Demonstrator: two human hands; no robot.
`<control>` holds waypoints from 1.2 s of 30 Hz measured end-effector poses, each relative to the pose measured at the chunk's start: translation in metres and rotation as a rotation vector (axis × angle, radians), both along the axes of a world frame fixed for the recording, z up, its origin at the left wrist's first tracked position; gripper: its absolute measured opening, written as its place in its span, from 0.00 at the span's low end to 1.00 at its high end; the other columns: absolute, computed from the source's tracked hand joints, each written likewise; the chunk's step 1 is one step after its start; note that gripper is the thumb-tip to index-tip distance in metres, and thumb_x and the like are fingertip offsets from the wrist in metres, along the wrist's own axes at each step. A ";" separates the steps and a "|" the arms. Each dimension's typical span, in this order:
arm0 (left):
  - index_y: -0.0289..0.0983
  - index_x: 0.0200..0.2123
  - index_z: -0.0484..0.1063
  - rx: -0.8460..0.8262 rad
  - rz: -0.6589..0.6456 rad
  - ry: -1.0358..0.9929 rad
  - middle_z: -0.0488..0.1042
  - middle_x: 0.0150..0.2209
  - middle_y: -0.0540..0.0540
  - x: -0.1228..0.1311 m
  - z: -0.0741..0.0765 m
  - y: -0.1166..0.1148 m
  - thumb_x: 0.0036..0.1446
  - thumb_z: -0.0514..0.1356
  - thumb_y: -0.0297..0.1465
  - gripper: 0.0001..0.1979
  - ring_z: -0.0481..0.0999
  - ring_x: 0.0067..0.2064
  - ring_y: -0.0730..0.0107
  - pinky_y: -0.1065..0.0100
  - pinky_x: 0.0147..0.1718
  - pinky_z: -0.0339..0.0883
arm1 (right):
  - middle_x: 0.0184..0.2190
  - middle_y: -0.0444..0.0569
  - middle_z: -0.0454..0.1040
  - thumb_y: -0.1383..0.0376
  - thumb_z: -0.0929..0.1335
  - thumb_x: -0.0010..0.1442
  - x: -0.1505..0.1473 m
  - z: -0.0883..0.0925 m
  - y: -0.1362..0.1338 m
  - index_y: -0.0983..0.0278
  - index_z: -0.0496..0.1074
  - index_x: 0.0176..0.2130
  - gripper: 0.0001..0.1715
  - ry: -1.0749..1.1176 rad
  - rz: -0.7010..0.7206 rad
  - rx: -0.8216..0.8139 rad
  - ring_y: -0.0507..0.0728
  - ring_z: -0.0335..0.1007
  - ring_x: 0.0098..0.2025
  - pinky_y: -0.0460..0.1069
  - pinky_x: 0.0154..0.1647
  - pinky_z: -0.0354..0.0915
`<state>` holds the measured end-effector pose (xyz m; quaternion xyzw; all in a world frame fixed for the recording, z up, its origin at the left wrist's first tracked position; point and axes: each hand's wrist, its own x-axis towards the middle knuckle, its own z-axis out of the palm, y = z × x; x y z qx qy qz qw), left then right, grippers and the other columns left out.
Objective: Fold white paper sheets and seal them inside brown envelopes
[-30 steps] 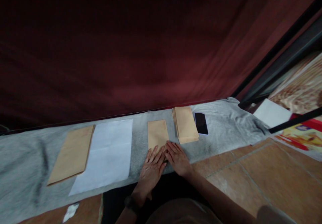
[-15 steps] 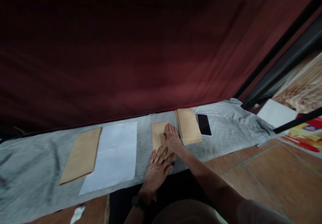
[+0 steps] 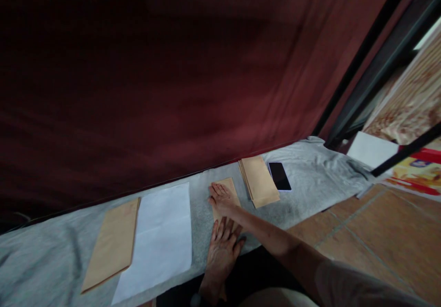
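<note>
A brown paper envelope (image 3: 233, 191) lies flat on the grey cloth in front of me. My right hand (image 3: 221, 197) rests palm down across its upper left part, fingers stretched out and pointing left. Nearer to me, my left hand (image 3: 222, 247) lies flat with spread fingers over the envelope's lower end. Both hands are open and hide much of the paper. Just right of it is a small stack of brown envelopes (image 3: 260, 180), its edges slightly fanned.
A phone (image 3: 279, 176) lies right of the stack. To the left are a white sheet (image 3: 163, 233) and larger brown envelopes (image 3: 113, 240) overlapping it. Grey cloth (image 3: 317, 169) covers the narrow surface. A dark red panel (image 3: 172, 91) rises behind, with a tiled floor (image 3: 379, 229) at right.
My right hand has slid left across the envelope, from its right side to its upper left. My left hand stays at the lower end. The view has shifted slightly.
</note>
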<state>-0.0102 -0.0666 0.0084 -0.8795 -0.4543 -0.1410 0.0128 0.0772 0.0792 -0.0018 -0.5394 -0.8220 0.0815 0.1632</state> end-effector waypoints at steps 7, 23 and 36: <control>0.56 0.70 0.52 0.029 -0.005 0.033 0.55 0.72 0.50 -0.001 -0.002 0.000 0.68 0.55 0.40 0.29 0.56 0.70 0.51 0.42 0.64 0.57 | 0.69 0.65 0.55 0.57 0.58 0.73 0.022 0.009 0.017 0.78 0.57 0.68 0.34 0.019 -0.171 0.023 0.64 0.49 0.72 0.60 0.73 0.45; 0.45 0.65 0.64 -0.005 -0.016 -0.004 0.63 0.68 0.44 -0.001 -0.001 -0.002 0.67 0.55 0.40 0.25 0.57 0.70 0.52 0.43 0.66 0.56 | 0.70 0.61 0.56 0.58 0.59 0.73 0.078 -0.017 -0.096 0.70 0.55 0.70 0.33 -0.005 -0.053 0.155 0.62 0.49 0.72 0.61 0.71 0.54; 0.46 0.69 0.56 0.050 -0.008 0.038 0.58 0.71 0.46 -0.003 -0.004 -0.018 0.66 0.55 0.33 0.30 0.57 0.71 0.57 0.47 0.67 0.55 | 0.67 0.56 0.62 0.61 0.62 0.71 0.106 0.005 -0.157 0.66 0.59 0.68 0.30 0.038 0.097 0.159 0.58 0.56 0.69 0.58 0.69 0.59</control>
